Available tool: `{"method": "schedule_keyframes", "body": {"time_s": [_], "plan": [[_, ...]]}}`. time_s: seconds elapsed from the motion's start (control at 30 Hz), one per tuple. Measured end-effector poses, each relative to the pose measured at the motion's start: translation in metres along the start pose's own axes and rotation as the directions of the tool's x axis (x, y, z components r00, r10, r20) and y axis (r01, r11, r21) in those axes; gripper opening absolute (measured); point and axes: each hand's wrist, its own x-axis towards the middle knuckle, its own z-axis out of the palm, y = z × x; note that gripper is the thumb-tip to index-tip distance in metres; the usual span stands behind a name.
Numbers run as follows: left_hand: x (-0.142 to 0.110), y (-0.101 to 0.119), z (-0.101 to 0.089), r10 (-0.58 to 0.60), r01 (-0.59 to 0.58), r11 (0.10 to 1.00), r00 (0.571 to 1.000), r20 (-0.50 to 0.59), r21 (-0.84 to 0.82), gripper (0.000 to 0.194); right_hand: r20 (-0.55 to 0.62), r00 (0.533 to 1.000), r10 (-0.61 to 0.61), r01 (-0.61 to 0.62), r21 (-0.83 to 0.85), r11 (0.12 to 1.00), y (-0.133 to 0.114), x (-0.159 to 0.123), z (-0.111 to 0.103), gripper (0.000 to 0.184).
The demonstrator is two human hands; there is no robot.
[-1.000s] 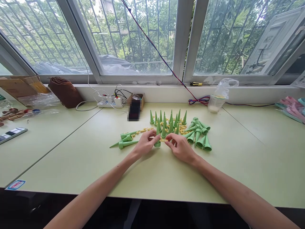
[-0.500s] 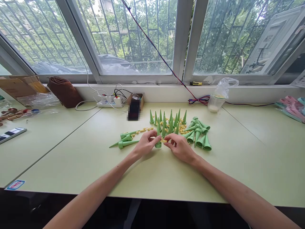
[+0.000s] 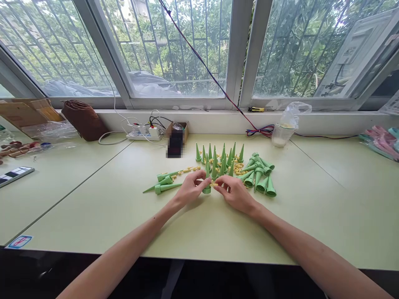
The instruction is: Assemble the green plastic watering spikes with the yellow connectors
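Observation:
My left hand (image 3: 193, 185) is closed around a green plastic spike (image 3: 207, 190), which stands tip up on the table with its wide collar at the bottom. My right hand (image 3: 234, 192) pinches a small yellow plastic piece (image 3: 214, 184) against the spike's right side. How deep the piece sits in the spike is too small to tell. Behind both hands, several green spikes (image 3: 223, 154) stand upright in a cluster with yellow pieces among them. Loose spikes (image 3: 259, 176) lie in a heap on the right, beside more yellow pieces (image 3: 238, 167). A few others (image 3: 166, 187) lie on the left.
The pale green table (image 3: 218, 232) runs to a window sill. Along its back stand a power strip (image 3: 145, 135), a small cardboard box (image 3: 183, 128), a bundled cable (image 3: 260, 131) and a plastic cup (image 3: 282, 135). A brown pouch (image 3: 84, 120) is at the left.

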Motion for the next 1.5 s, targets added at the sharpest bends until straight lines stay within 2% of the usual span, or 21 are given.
{"method": "schedule_keyframes", "body": {"time_s": [0.77,1.0,1.4,1.5], "plan": [[0.0,-0.0024,-0.0006,0.014,-0.015,1.0,1.0,0.02,0.0,0.031,0.045,0.998,0.039,-0.037,-0.033,0.999,-0.0002,0.0006,0.0015,0.037],[-0.0002,-0.0019,-0.001,-0.004,0.003,1.0,1.0,0.015,0.026,0.031,0.085,0.996,0.032,-0.029,-0.042,0.999,-0.0034,0.0005,-0.0003,0.033],[-0.0015,0.0007,-0.0013,0.003,-0.004,1.0,0.999,0.032,0.018,0.032,0.11,0.993,0.045,-0.037,-0.072,0.997,-0.007,0.0004,-0.0025,0.044],[-0.0012,0.0004,-0.0012,0.004,-0.004,1.0,1.0,0.028,0.02,0.033,0.088,0.994,0.058,-0.053,-0.052,0.997,-0.007,-0.0005,-0.0027,0.033]]}}
